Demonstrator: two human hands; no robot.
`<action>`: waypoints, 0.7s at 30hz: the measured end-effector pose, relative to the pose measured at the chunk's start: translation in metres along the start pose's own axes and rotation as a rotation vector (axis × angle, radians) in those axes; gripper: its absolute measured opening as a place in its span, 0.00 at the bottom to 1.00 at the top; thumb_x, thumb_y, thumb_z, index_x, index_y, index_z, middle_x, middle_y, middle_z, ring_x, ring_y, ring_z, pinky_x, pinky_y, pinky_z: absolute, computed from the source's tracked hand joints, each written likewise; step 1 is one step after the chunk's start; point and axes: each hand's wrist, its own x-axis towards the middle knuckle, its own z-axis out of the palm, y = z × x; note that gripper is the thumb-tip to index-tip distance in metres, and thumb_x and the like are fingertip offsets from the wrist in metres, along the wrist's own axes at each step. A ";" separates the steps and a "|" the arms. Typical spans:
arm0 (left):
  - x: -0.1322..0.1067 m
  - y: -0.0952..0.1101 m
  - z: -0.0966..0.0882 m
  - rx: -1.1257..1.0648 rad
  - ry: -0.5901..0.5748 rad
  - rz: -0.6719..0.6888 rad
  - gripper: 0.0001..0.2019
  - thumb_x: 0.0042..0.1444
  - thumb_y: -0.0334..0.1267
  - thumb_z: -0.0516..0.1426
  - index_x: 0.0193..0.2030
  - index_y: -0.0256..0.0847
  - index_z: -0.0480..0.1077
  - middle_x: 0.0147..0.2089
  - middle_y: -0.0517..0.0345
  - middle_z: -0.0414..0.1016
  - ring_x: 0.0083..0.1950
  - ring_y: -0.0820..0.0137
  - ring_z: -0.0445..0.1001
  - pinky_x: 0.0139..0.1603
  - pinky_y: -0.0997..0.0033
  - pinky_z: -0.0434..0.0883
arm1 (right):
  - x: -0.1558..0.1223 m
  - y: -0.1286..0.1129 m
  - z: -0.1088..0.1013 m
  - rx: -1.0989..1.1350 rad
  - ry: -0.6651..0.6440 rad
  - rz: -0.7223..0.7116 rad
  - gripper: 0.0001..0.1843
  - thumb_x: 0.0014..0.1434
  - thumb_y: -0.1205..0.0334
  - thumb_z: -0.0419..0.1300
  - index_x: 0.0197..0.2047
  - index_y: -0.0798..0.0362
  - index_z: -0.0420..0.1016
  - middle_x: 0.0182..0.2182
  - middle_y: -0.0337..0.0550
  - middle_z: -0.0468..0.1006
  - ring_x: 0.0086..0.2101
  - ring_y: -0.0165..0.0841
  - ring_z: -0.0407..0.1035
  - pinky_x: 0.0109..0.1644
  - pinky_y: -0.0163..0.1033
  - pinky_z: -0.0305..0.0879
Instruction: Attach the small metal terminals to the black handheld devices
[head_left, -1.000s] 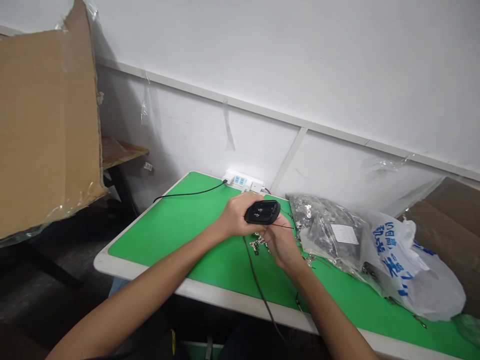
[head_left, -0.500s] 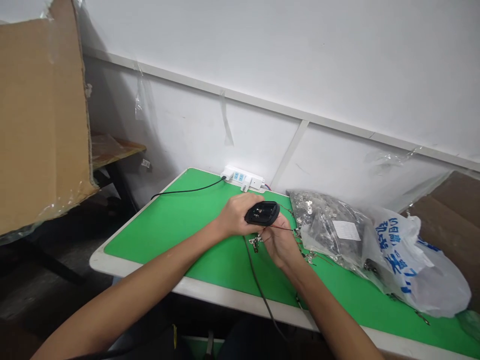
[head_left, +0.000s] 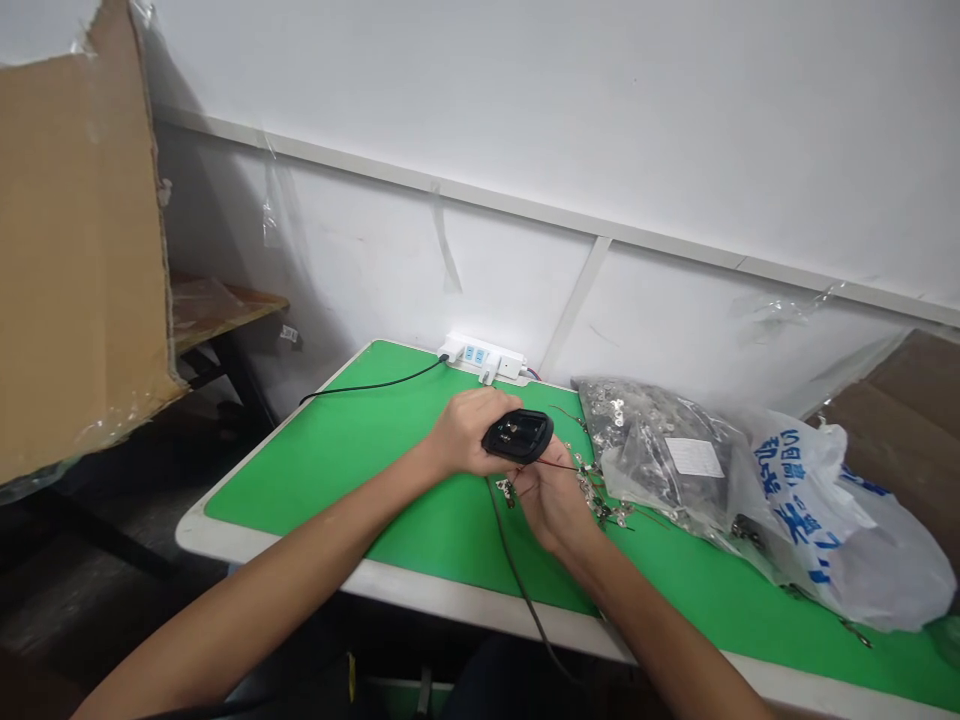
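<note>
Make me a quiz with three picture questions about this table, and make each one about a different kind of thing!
1. Where is the power strip? A. Against the wall B. On the floor C. Inside a bag
2. What colour is the mat? A. Red B. Green C. Blue
3. What is happening to the mouse? A. The left hand holds it up B. It lies on the mat C. It sits in a box

Answers: 1 A, it sits right by the wall. 2 B, the mat is bright green. 3 A, the fingers grip it above the mat.
</note>
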 end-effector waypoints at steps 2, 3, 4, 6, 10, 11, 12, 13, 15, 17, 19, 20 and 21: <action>0.002 -0.001 -0.002 0.013 -0.015 0.028 0.23 0.59 0.58 0.60 0.50 0.41 0.71 0.36 0.50 0.79 0.34 0.61 0.78 0.37 0.62 0.73 | -0.001 0.000 0.001 0.006 0.004 0.004 0.12 0.51 0.58 0.72 0.38 0.47 0.78 0.36 0.40 0.83 0.38 0.34 0.76 0.43 0.38 0.76; 0.003 -0.001 -0.002 0.008 -0.016 0.027 0.23 0.60 0.58 0.60 0.50 0.41 0.71 0.36 0.50 0.79 0.34 0.62 0.77 0.37 0.62 0.73 | -0.002 0.000 0.001 0.008 0.005 0.008 0.11 0.51 0.58 0.72 0.38 0.47 0.78 0.36 0.39 0.83 0.37 0.33 0.76 0.43 0.38 0.76; 0.003 0.000 -0.003 -0.007 -0.015 0.021 0.23 0.60 0.59 0.59 0.50 0.41 0.71 0.36 0.50 0.79 0.34 0.62 0.77 0.37 0.62 0.73 | -0.002 -0.001 0.001 0.009 0.002 0.011 0.11 0.51 0.59 0.72 0.38 0.47 0.78 0.35 0.39 0.82 0.37 0.33 0.76 0.42 0.37 0.76; 0.004 0.002 -0.003 -0.045 0.001 -0.007 0.25 0.61 0.62 0.58 0.48 0.41 0.71 0.36 0.50 0.79 0.34 0.62 0.78 0.37 0.62 0.73 | -0.001 -0.002 -0.001 0.004 -0.009 0.012 0.11 0.50 0.59 0.73 0.35 0.47 0.77 0.32 0.37 0.81 0.34 0.31 0.75 0.41 0.36 0.75; 0.005 0.007 -0.002 -0.089 0.060 -0.069 0.24 0.63 0.62 0.57 0.48 0.41 0.71 0.38 0.50 0.80 0.36 0.63 0.78 0.38 0.63 0.73 | 0.003 -0.009 -0.005 -0.026 -0.040 0.022 0.13 0.49 0.59 0.76 0.32 0.49 0.76 0.30 0.36 0.79 0.33 0.30 0.74 0.39 0.35 0.75; 0.005 0.008 -0.002 -0.101 0.074 -0.082 0.24 0.63 0.62 0.57 0.49 0.41 0.71 0.39 0.50 0.80 0.37 0.62 0.79 0.39 0.63 0.74 | 0.004 -0.012 -0.005 -0.034 -0.045 0.034 0.13 0.49 0.58 0.76 0.32 0.50 0.76 0.31 0.37 0.80 0.33 0.30 0.74 0.40 0.35 0.75; 0.005 0.008 -0.002 -0.116 0.088 -0.092 0.24 0.63 0.62 0.57 0.49 0.41 0.71 0.39 0.49 0.80 0.37 0.62 0.79 0.39 0.63 0.74 | 0.004 -0.014 -0.005 -0.039 -0.048 0.048 0.14 0.49 0.58 0.76 0.33 0.50 0.77 0.32 0.38 0.81 0.33 0.30 0.74 0.40 0.35 0.75; 0.005 0.008 -0.002 -0.134 0.100 -0.101 0.25 0.62 0.62 0.57 0.49 0.41 0.71 0.40 0.49 0.80 0.37 0.62 0.79 0.39 0.63 0.74 | 0.005 -0.016 -0.005 -0.043 -0.050 0.061 0.14 0.49 0.58 0.77 0.33 0.51 0.77 0.33 0.39 0.81 0.33 0.30 0.74 0.40 0.35 0.75; 0.006 0.007 -0.002 -0.160 0.110 -0.115 0.25 0.61 0.63 0.58 0.49 0.41 0.72 0.39 0.49 0.81 0.37 0.63 0.79 0.39 0.63 0.75 | 0.005 -0.018 -0.003 -0.055 -0.044 0.066 0.14 0.49 0.56 0.77 0.34 0.51 0.79 0.34 0.39 0.82 0.33 0.30 0.75 0.40 0.34 0.75; 0.006 0.006 -0.002 -0.166 0.116 -0.111 0.25 0.61 0.63 0.57 0.48 0.41 0.72 0.39 0.50 0.80 0.36 0.63 0.79 0.38 0.64 0.75 | 0.004 -0.019 -0.001 -0.075 -0.037 0.048 0.16 0.47 0.56 0.78 0.34 0.52 0.80 0.33 0.39 0.82 0.34 0.30 0.75 0.40 0.33 0.75; 0.006 0.005 -0.002 -0.168 0.122 -0.101 0.26 0.61 0.64 0.57 0.47 0.40 0.72 0.38 0.50 0.80 0.35 0.63 0.79 0.38 0.64 0.75 | 0.003 -0.018 0.000 -0.085 -0.036 0.033 0.16 0.48 0.53 0.78 0.34 0.52 0.80 0.32 0.40 0.82 0.34 0.30 0.75 0.40 0.34 0.75; 0.007 0.005 -0.002 -0.170 0.127 -0.097 0.27 0.61 0.64 0.57 0.47 0.40 0.72 0.37 0.50 0.80 0.35 0.63 0.78 0.38 0.64 0.75 | 0.003 -0.018 0.001 -0.086 -0.038 0.033 0.16 0.49 0.52 0.77 0.34 0.52 0.81 0.32 0.40 0.82 0.34 0.31 0.75 0.40 0.35 0.75; 0.007 0.005 -0.002 -0.173 0.131 -0.098 0.27 0.61 0.65 0.57 0.47 0.40 0.72 0.37 0.50 0.80 0.35 0.63 0.78 0.38 0.64 0.75 | 0.002 -0.018 0.001 -0.086 -0.041 0.037 0.16 0.49 0.52 0.77 0.34 0.52 0.81 0.32 0.41 0.82 0.34 0.32 0.75 0.41 0.36 0.75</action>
